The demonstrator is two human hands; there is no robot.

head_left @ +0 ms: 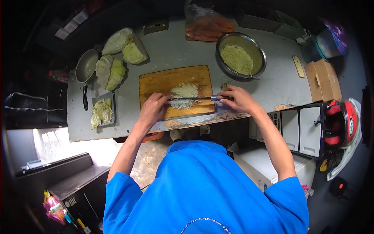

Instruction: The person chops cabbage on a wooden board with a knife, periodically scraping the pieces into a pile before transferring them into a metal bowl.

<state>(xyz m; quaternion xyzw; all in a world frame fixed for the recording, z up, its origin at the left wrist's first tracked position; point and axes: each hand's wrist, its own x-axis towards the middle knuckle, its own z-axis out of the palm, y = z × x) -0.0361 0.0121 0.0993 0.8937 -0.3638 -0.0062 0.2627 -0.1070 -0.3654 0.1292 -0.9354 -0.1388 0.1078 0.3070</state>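
Chopped cabbage [185,90] & knife [198,98] both at cutting board [156,81], on desk [171,48]; blade runs L-R across the pile. R hand [238,99]: fingers closed on knife handle, by bd.'s R edge. L hand [153,107]: fingers bent nr. blade tip; cannot tell if gripping. Steel bowl [262,48] w/ shredded veg. beyond, to R. Cabbage heads [134,50] far L, nr. pan [86,66].

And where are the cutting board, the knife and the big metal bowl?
Cutting board [156,80]: head view, bare wood, upper left part.
Knife [198,98]: head view, blade, near the handle.
Metal bowl [256,48]: head view, inner wall, upper right.
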